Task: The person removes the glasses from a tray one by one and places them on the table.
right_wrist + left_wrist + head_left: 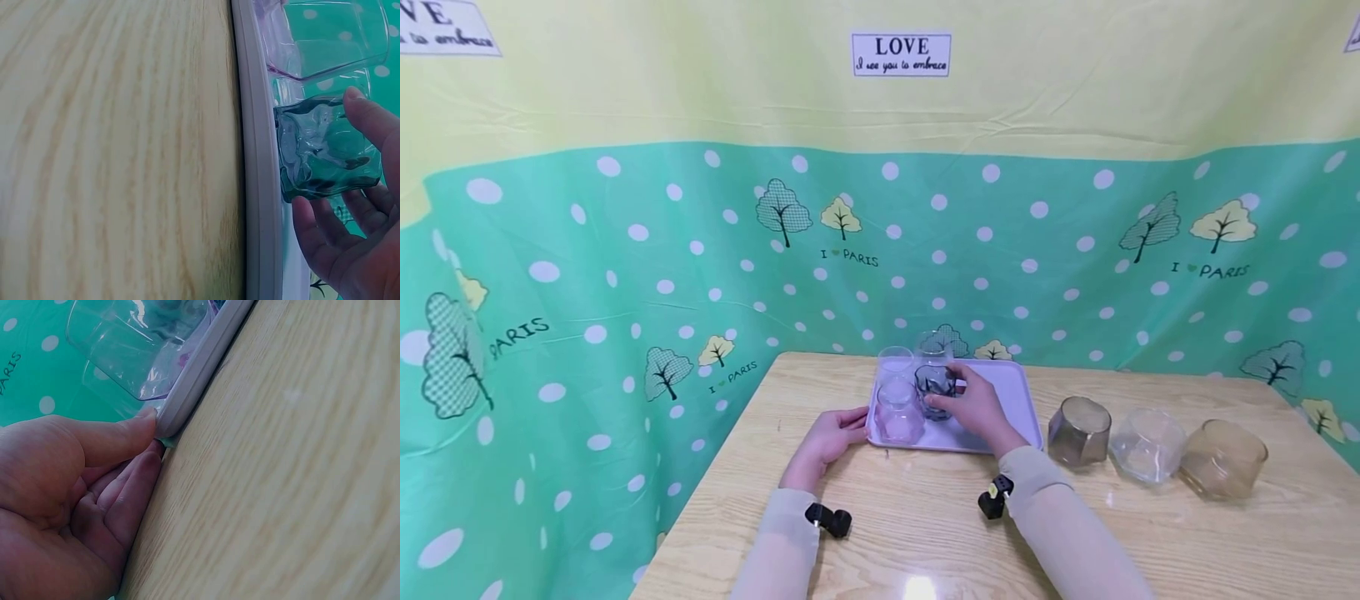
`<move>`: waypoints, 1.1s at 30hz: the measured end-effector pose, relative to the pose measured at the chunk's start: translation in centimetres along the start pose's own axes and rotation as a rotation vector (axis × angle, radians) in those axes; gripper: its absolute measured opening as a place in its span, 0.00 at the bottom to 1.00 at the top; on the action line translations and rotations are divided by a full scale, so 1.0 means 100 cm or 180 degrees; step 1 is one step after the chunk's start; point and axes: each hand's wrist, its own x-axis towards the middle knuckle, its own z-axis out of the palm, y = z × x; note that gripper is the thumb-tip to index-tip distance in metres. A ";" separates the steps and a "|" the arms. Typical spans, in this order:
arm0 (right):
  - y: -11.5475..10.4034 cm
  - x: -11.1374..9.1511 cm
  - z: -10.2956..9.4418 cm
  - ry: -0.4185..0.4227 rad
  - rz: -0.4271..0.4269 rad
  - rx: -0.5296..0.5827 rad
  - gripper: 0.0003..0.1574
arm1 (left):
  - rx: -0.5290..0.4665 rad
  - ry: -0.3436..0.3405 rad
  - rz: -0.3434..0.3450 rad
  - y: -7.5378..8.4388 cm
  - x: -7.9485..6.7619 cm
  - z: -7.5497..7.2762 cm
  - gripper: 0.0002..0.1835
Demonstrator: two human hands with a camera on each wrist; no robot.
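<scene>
A lilac tray (pixel 1013 410) lies near the back of the wooden table with several glasses at its left end. My right hand (pixel 979 407) grips a smoky grey glass (pixel 325 147), thumb on one side and fingers on the other, upright over the tray. To its left stands a pinkish glass (pixel 900 423) at the tray's front left corner. Two clear glasses show behind them, one at the left (pixel 896 360) and one at the right (pixel 936 343). With thumb and fingers, my left hand (pixel 826 440) pinches the tray's left front corner (pixel 172 415).
Right of the tray, a brownish glass (pixel 1078 433), a clear glass (pixel 1148 448) and an amber glass (pixel 1223 462) stand in a row on the table (pixel 910 508). A green and yellow printed curtain (pixel 865 308) hangs behind the table and along its left side.
</scene>
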 end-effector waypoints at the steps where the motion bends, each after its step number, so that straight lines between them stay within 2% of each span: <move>1: 0.000 0.000 0.000 0.0006 0.0000 -0.0006 0.53 | 0.0003 -0.0001 0.0001 0.000 0.000 0.000 0.26; 9: -0.001 0.000 0.002 0.0033 0.0032 0.0003 0.53 | 0.0021 -0.0035 -0.0019 -0.001 0.001 -0.001 0.26; 33: -0.001 -0.007 0.008 0.0264 0.0124 0.0275 0.56 | -0.0049 -0.0029 0.0160 -0.001 -0.002 0.000 0.26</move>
